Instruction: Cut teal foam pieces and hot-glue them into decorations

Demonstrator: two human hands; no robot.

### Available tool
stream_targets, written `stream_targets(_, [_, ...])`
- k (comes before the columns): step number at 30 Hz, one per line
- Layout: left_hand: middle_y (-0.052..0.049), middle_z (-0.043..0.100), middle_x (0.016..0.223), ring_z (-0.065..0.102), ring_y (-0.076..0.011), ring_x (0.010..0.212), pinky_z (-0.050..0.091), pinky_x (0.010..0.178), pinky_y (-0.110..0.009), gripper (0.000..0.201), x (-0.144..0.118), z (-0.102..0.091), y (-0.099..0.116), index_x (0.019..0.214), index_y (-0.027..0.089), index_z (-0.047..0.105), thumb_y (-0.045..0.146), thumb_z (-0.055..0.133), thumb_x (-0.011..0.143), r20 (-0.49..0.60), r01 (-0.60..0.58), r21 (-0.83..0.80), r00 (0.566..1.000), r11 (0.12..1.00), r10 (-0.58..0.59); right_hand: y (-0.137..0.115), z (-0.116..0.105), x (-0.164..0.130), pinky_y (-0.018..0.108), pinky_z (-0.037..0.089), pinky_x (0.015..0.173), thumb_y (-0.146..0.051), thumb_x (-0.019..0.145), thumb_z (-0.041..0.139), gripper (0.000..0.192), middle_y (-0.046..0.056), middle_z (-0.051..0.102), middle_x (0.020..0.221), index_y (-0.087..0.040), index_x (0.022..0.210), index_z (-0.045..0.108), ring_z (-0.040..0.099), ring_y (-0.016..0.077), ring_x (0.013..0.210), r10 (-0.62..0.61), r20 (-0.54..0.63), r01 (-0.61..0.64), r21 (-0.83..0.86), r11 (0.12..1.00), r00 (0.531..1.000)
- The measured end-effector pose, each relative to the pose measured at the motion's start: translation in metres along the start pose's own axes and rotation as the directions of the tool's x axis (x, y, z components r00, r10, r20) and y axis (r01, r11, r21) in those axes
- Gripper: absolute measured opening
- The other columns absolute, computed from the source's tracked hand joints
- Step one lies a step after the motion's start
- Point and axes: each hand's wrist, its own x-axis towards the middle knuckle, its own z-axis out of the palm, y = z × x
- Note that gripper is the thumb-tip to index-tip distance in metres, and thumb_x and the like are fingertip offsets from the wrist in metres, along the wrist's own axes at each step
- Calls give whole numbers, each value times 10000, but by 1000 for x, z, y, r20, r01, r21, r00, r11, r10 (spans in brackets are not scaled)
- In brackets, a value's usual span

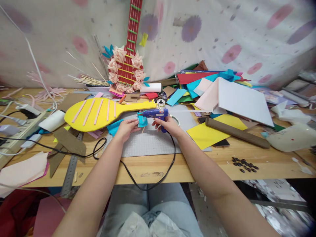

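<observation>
My right hand point(166, 124) is closed round the handle of a blue hot glue gun point(155, 114), its nozzle pointing left. In my left hand point(128, 128) a small bright-blue piece of felt or paper point(142, 121) is pinched between the fingers, right by the nozzle tip. Whether the nozzle touches the piece I cannot tell. Both hands are above a grey cutting mat point(153, 144). Just behind my left hand lies a yellow guitar-shaped cutout point(92, 113) with pink strips across it. Another blue sheet point(114, 127) lies beside my left wrist.
A red guitar decorated with pale pink flowers point(127, 70) leans at the back. Coloured sheets point(204, 85) pile up at back right, near a brown roll point(237, 133). Small black ovals point(244, 164) lie front right. The black cord point(158, 188) loops over the table edge; a power strip point(22, 136) stands left.
</observation>
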Motion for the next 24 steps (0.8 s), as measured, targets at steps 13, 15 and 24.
stream_targets(13, [-71,696,748,646,-130,642,541,642,-255,121,3,-6,0,785,102,675,132,688,669,20,15,-14,1000,1000,-15,-9,-14,-7,219,341,420,-651,678,534,501,13,561,544,-154,625,584,435,75,429,78,-34,-84,-531,843,996])
stream_targets(15, [-68,695,738,644,-127,634,540,635,-248,117,3,-6,0,779,104,674,132,689,666,18,14,-12,1000,1000,-14,-10,-12,-7,224,341,432,-654,682,524,505,11,555,544,-156,615,573,435,76,432,74,-32,-80,-556,827,997])
stream_targets(24, [-76,698,760,655,-135,668,541,672,-257,170,2,-5,0,793,110,672,189,713,648,17,6,24,1000,1000,-6,-15,-8,-10,236,355,484,-656,675,521,498,9,571,570,-162,621,552,451,82,457,81,-19,-77,-594,801,997])
